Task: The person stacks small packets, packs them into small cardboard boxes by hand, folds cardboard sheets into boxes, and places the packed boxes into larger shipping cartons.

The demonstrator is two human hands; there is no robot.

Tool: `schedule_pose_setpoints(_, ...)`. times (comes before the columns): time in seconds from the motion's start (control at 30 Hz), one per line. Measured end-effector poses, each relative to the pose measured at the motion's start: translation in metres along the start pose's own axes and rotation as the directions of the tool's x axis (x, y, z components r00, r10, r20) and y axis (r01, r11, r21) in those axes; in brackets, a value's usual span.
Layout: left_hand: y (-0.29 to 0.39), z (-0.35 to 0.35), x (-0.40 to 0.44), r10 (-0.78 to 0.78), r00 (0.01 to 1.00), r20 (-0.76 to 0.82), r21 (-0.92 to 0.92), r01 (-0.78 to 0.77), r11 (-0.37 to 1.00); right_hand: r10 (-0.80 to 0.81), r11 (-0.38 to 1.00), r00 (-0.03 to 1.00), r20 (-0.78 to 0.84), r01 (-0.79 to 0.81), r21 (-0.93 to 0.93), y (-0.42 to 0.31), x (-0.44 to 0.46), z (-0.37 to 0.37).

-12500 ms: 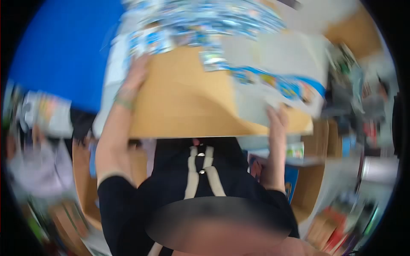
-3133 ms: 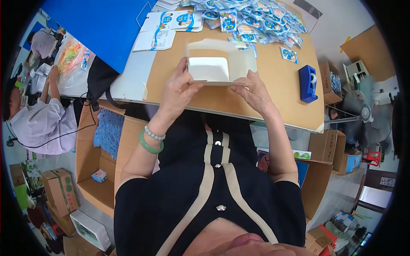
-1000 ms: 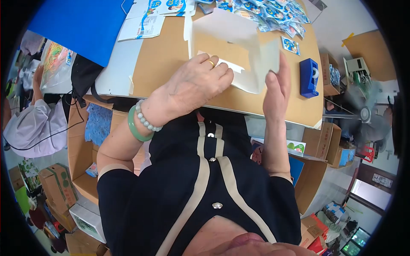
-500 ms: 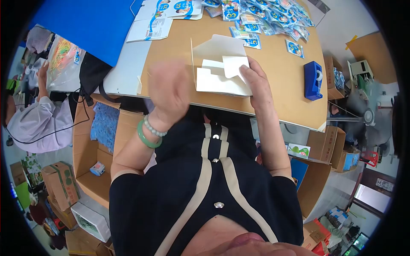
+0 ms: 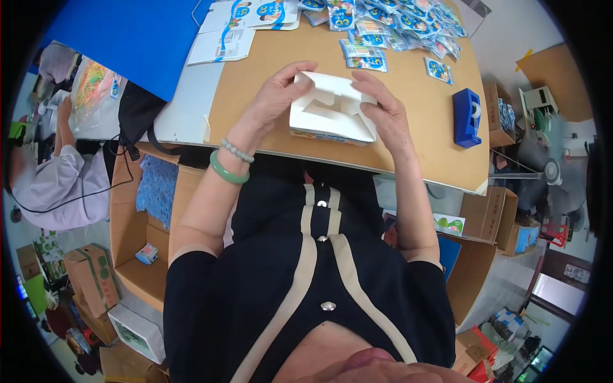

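Between my hands on the table stands a small white cardboard box with its top side uncovered. Several of its flaps are folded inward, and a strip of blue print shows on the side nearest me. My left hand grips the far left corner, thumb over the edge, fingers bent behind the wall. At the right edge, my right hand is closed on the carton wall, with its thumb at the inner flaps. A beaded bracelet and a green bangle circle my left wrist. The carton's bottom is hidden.
Printed snack-like packets lie heaped at the far right of the table, one packet apart. Flattened printed cartons lie far left. A blue tape dispenser stands right. A cardboard bin sits below left; another person is beyond it.
My left hand has come from the near left up to the carton and taken hold of its far corner. The flaps have been pushed inward, and my right hand has shifted slightly along the edge.
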State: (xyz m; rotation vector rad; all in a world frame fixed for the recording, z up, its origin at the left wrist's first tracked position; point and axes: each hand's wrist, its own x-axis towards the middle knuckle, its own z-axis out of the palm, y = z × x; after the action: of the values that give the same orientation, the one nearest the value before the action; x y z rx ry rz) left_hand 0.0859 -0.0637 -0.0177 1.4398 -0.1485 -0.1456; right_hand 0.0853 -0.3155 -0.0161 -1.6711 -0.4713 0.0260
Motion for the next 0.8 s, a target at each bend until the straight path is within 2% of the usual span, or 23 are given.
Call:
schedule_pose_setpoints(0.03,-0.001,-0.007,0.002,-0.049,0.998,0.031,-0.109,0.053,0.993,-0.094,0.987,0.99,0.106,0.106,-0.121,0.0,0.001,-0.002)
schedule_pose_setpoints(0.07,-0.002,-0.011,0.003,-0.097,0.993,0.07,-0.216,0.11,0.97,-0.091,0.988,0.99,0.103,0.102,-0.114,-0.002,0.0,-0.002)
schedule_pose_setpoints(0.1,-0.004,-0.013,0.003,-0.105,0.992,0.072,-0.213,0.118,0.97,-0.137,0.932,0.977,0.166,0.183,-0.312,-0.008,-0.001,-0.006)
schedule_pose_setpoints(0.17,-0.001,-0.011,0.003,-0.123,0.99,0.067,-0.119,0.131,0.984,-0.177,0.683,0.934,0.312,0.345,-0.644,-0.027,0.0,-0.012)
schedule_pose_setpoints(0.23,0.002,-0.007,0.003,-0.138,0.988,0.067,-0.074,0.143,0.987,-0.12,0.714,0.957,0.263,0.268,-0.647,-0.036,0.005,-0.007)
schedule_pose_setpoints(0.3,0.007,-0.001,0.005,-0.118,0.989,0.092,0.15,0.103,0.983,-0.016,0.758,0.986,0.168,0.122,-0.641,-0.043,0.012,0.004)
schedule_pose_setpoints(0.33,0.008,0.001,0.007,-0.108,0.988,0.111,0.261,0.076,0.962,-0.015,0.758,0.987,0.159,0.115,-0.642,-0.045,0.015,0.008)
schedule_pose_setpoints(0.43,0.006,0.004,0.009,-0.123,0.987,0.105,0.355,0.078,0.932,0.139,0.565,0.988,0.062,-0.028,-0.825,-0.051,0.024,0.022)
schedule_pose_setpoints(0.47,0.005,0.004,0.009,-0.128,0.987,0.095,0.4,0.079,0.913,0.139,0.566,0.988,0.061,-0.029,-0.824,-0.053,0.025,0.026)
schedule_pose_setpoints(0.5,0.002,0.003,0.01,-0.127,0.987,0.095,0.403,0.079,0.912,0.176,0.467,0.981,0.081,-0.011,-0.884,-0.056,0.026,0.031)
schedule_pose_setpoints(0.57,-0.013,0.005,0.009,0.036,0.999,-0.013,0.378,-0.029,0.925,0.258,0.252,0.96,0.104,0.037,-0.967,-0.059,0.025,0.036)
schedule_pose_setpoints(0.6,-0.018,0.005,0.008,0.117,0.991,-0.069,0.367,-0.084,0.926,0.259,0.25,0.96,0.105,0.038,-0.967,-0.058,0.025,0.034)
schedule_pose_setpoints(0.7,-0.026,0.002,0.009,0.063,0.994,-0.09,0.275,-0.036,0.961,0.156,0.622,0.966,0.207,0.067,-0.78,-0.053,0.021,0.019)
schedule_pose_setpoints(0.73,-0.027,0.001,0.008,0.035,0.995,-0.095,0.23,-0.012,0.973,0.16,0.621,0.964,0.213,0.069,-0.781,-0.049,0.019,0.014)
schedule_pose_setpoints(0.8,-0.028,0.002,0.006,0.016,0.995,-0.101,0.203,0.005,0.979,0.187,0.791,0.961,0.206,-0.024,-0.611,-0.041,0.018,0.003)
